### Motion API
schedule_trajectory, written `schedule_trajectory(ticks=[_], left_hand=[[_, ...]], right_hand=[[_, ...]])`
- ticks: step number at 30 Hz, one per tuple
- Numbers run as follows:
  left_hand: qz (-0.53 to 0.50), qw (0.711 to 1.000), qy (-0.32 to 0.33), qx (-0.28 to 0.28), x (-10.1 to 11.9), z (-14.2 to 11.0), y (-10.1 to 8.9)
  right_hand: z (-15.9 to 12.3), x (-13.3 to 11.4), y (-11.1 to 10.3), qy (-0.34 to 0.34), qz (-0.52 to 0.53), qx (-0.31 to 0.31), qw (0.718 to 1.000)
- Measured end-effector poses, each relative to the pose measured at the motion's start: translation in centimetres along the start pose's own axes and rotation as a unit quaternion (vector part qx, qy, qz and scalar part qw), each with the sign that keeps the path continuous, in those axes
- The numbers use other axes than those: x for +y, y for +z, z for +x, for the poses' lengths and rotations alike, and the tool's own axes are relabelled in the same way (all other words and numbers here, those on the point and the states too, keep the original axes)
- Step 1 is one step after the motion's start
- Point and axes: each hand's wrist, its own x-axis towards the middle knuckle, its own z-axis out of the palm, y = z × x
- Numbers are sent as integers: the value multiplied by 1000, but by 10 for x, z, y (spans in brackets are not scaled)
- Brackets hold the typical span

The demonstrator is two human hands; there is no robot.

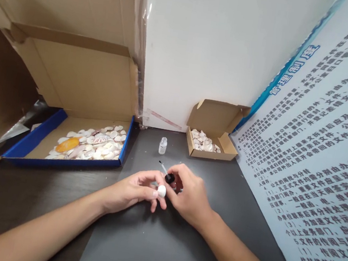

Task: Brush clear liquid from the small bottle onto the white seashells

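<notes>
Between the thumb and fingers of my left hand (137, 190) is a small white shell (161, 190). My right hand (189, 194) is beside it, its fingers closed round a black brush cap (170, 178). From the cap a thin stem with a dark tip points up and away, toward the back of the table. A small open glass bottle (163, 146) with a white label stands upright beyond my hands. The two hands are close together, and my right fingers partly hide the cap.
An open blue-edged box (122, 157) on the left holds many shells and an orange one (67, 144). At the back right stands a smaller open cardboard box (212, 155) with shells. A white panel (184, 62) rises behind, and a printed poster (318, 169) lines the right.
</notes>
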Motion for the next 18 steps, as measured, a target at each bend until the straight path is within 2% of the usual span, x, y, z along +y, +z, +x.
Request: schedule_trajectory(ticks=[7, 11, 13, 15, 16, 18], left_hand=[[-88, 995, -44, 4, 0, -2, 5], [-104, 994, -29, 29, 1, -1, 4], [-93, 995, -28, 35, 1, -1, 2], [-82, 995, -32, 41, 2, -1, 0], [-78, 995, -34, 44, 2, 0, -1], [-70, 996, -35, 47, 3, 0, -3]], right_hand=[[-2, -7, 7, -100, -113, 28, 988], [0, -8, 8, -96, -156, 8, 983], [2, -12, -2, -89, -151, -23, 984], [3, -20, -22, -106, -125, -59, 985], [3, -24, -35, -127, -103, -52, 985], [0, -33, -63, -154, -71, 12, 985]])
